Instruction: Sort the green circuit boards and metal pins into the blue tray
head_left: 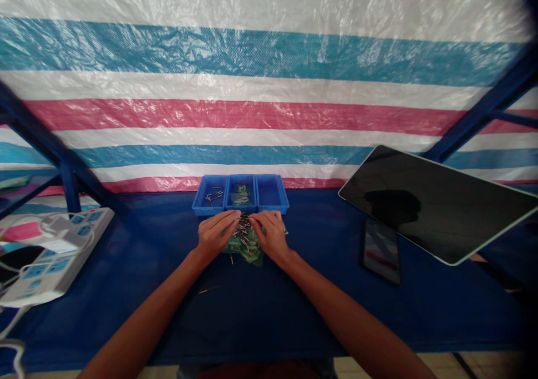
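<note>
A pile of small dark metal pieces (242, 226) lies over green-and-clear packets (247, 249) on the blue table, just in front of three joined blue bins. My left hand (217, 232) is at the pile's left edge, fingers pressed together at the metal pieces; what they pinch is too small to name. From the right, my right hand (270, 232) touches the pile with thumb and fingers closed, its contents also unclear. The left bin (199, 198) holds several thin metal pieces, the middle bin (241, 207) holds green-and-clear packets, and the right bin (272, 193) shows only its blue floor.
One thin metal piece (209, 290) lies nearer the front edge. A white power strip (90, 239) with cables is at the left. To the right are a phone-like dark device (381, 250) and a large black screen (441, 205). Striped sheeting (269, 115) hangs behind.
</note>
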The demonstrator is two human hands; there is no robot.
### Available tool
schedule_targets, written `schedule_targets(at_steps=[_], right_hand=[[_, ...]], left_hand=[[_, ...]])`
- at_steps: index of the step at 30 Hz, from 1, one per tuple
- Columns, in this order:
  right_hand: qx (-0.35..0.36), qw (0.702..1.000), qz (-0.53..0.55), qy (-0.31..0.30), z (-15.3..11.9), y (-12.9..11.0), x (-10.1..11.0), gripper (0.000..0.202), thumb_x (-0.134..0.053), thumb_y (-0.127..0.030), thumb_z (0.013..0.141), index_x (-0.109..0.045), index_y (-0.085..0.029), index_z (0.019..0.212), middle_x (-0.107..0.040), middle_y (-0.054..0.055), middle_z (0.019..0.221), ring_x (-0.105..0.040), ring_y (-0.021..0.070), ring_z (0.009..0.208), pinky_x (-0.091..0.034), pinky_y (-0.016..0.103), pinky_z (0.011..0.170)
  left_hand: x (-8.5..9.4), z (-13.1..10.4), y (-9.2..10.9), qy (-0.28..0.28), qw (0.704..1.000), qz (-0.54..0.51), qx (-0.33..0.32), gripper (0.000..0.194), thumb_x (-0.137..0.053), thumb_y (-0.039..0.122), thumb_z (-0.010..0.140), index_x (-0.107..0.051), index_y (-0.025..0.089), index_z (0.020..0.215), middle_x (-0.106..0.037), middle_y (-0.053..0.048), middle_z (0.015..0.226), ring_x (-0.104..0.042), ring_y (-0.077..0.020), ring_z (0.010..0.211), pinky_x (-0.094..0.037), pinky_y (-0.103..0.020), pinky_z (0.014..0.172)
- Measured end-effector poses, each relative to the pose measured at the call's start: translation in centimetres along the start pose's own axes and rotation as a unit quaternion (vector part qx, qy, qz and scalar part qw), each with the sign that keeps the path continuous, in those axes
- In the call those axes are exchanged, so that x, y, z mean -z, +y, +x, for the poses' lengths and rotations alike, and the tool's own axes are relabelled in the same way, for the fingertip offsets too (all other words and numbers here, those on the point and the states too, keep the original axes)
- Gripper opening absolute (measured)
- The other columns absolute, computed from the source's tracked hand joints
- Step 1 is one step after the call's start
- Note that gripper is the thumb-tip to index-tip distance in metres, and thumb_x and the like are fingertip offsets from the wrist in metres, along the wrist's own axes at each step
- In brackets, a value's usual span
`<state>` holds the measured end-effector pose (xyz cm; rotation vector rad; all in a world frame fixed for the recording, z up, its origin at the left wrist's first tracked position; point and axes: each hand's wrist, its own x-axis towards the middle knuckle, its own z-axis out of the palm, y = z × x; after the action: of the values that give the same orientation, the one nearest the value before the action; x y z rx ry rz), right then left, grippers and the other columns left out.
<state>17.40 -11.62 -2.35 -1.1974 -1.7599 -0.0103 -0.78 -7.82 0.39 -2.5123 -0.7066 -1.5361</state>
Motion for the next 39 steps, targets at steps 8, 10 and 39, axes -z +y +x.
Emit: schedule_targets(at_steps=[8,10,39], right_hand=[[-0.001,1.000,-0.001,0.005,0.0,0.0,0.1,0.019,-0.044,-0.024,0.095,-0.062,-0.020,0.093,-0.069,0.003,0.088,-0.059,0.0150,0.081,-0.035,0.034,0.080],[-0.002,1.000,-0.001,0.009,-0.1,0.0,0.0,0.018,-0.044,-0.023,0.095,-0.062,-0.020,0.093,-0.069,0.003,0.088,-0.059,0.0151,0.081,-0.035,0.034,0.080],[0.207,0.946,0.026,-0.248,-1.0,-5.4,0.1,0.026,-0.050,-0.042,0.092,-0.061,-0.019,0.094,-0.063,0.004,0.086,-0.058,0.0145,0.080,-0.041,0.027,0.073]], left_hand=[[-0.1,-0.1,-0.2,0.008,0.999,0.000,0.039,0.020,-0.056,0.014,0.087,-0.067,0.018,0.103,-0.073,-0.004,0.093,-0.070,-0.0141,0.083,-0.056,-0.025,0.081],[-0.2,-0.2,-0.4,-0.026,0.999,-0.008,0.038,0.023,-0.053,0.015,0.089,-0.065,0.018,0.109,-0.072,-0.005,0.098,-0.068,-0.0144,0.088,-0.054,-0.026,0.085],[1.7,1.0,-5.4,-0.037,0.970,0.204,0.126,0.017,-0.052,0.023,0.089,-0.066,0.019,0.098,-0.068,-0.007,0.102,-0.060,-0.0217,0.097,-0.040,-0.035,0.086]])
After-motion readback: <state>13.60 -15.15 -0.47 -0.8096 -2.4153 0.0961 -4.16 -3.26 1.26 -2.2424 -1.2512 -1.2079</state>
